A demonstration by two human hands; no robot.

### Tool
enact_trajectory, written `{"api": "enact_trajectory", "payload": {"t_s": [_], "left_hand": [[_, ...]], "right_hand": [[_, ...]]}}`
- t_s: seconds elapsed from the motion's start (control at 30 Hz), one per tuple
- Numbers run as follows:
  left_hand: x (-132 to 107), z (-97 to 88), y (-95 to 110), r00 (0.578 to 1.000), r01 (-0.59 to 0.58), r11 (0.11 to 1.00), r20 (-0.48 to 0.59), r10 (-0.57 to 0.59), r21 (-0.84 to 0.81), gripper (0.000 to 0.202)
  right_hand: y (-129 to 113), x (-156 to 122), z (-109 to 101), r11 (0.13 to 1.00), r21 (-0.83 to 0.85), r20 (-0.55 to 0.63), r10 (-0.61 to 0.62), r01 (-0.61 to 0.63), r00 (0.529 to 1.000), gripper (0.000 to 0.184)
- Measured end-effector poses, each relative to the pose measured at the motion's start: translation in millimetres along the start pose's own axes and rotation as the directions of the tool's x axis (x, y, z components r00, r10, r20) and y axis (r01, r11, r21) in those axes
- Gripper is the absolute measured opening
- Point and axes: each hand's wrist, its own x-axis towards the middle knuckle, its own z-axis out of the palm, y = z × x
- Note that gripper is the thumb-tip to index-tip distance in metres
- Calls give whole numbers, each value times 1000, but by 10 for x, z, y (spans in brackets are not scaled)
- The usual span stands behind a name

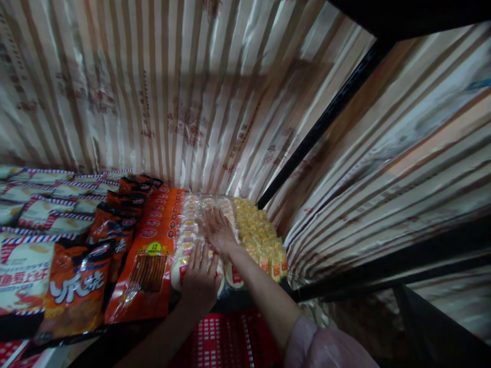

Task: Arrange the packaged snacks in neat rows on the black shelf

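Note:
My left hand (200,280) lies flat with fingers stretched out on the front of the white round packaged snacks (230,276), which stand in rows on the shelf. Farther back, my right hand (218,228) rests palm down on the same packs, its fingers spread and slightly blurred. Clear wrapping with red and yellow labels covers these packs. Left of them leans a long orange snack bag (155,245) with a window showing brown sticks. On their right are rows of small yellow wrapped snacks (259,232). Neither hand holds anything.
Orange-and-black snack bags (82,281) and white bags with striped edges (25,271) fill the left of the shelf. A red plastic basket (230,340) is below the shelf edge. A black post (322,125) rises at the right, before striped sheeting (184,87).

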Motion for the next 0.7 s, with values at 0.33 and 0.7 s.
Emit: {"api": "enact_trajectory", "payload": {"t_s": [0.33, 0.7], "left_hand": [[-14, -61, -35, 992, -12, 1000, 126, 14, -13, 34], [30, -109, -10, 991, 0, 999, 132, 4, -35, 42]], "right_hand": [[-216, 133, 264, 998, -15, 91, -63, 64, 994, 56], [114, -124, 273, 995, -45, -41, 90, -91, 995, 53]]}}
